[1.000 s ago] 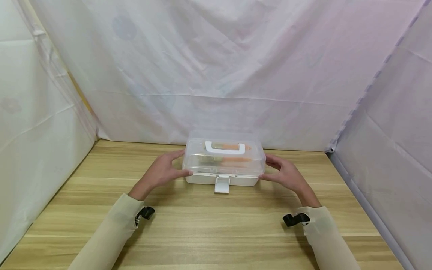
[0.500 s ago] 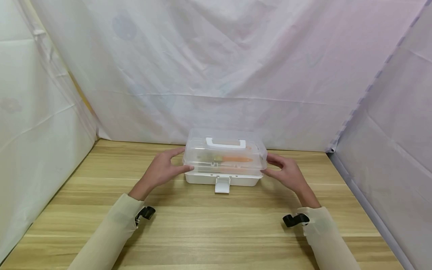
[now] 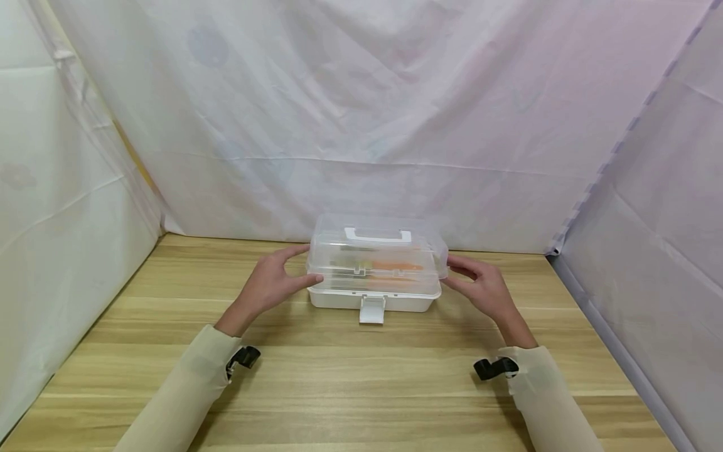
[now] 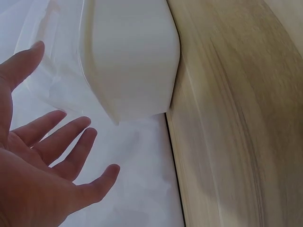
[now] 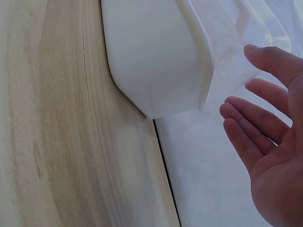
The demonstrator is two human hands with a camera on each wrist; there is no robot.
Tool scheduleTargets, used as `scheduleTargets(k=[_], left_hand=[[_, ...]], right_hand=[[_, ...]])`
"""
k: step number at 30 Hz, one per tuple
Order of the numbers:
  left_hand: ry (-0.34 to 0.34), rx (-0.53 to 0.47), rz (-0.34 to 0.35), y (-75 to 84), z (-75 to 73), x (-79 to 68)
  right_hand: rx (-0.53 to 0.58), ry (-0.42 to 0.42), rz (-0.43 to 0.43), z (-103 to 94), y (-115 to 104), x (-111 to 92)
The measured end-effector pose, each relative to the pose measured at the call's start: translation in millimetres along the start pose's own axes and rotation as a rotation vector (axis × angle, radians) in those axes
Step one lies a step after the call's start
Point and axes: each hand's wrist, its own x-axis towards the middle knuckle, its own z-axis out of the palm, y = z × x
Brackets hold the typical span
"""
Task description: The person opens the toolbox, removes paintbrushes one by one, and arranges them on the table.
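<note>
- Left grip [image 3: 270,284]: grasping the transparent lid [image 3: 375,251], left end.
- Right grip [image 3: 482,287]: grasping its right end.
- White box base [image 3: 407,304]: on the counter [image 3: 367,389], beneath the lid's raised front edge.

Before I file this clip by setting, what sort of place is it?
Probably a makeshift filming booth: pale fabric sheets wall in a wood-grain tabletop on three visible sides, and black devices show at both sleeve cuffs.

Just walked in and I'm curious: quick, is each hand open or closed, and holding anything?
Left hand: open, at one end of the clear lid.
Right hand: open, at the lid's other end.
</note>
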Motion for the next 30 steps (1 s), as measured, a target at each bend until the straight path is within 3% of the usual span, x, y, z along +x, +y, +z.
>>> scheduleTargets(k=[6,15,30], left_hand=[[0.05,0.014,0.045,-1.6,-0.1,0.9],[0.087,-0.064,0.099,-2.1,-0.8,0.9],[0.154,-0.097,0.038,1.7,-4.7,0.5]], right_hand=[[0.01,0.015,-0.024,0.0,0,0],[0.073,0.053,-0.06,0.1,-2,1],[0.128,0.123,-0.08,-4.4,-12,1]])
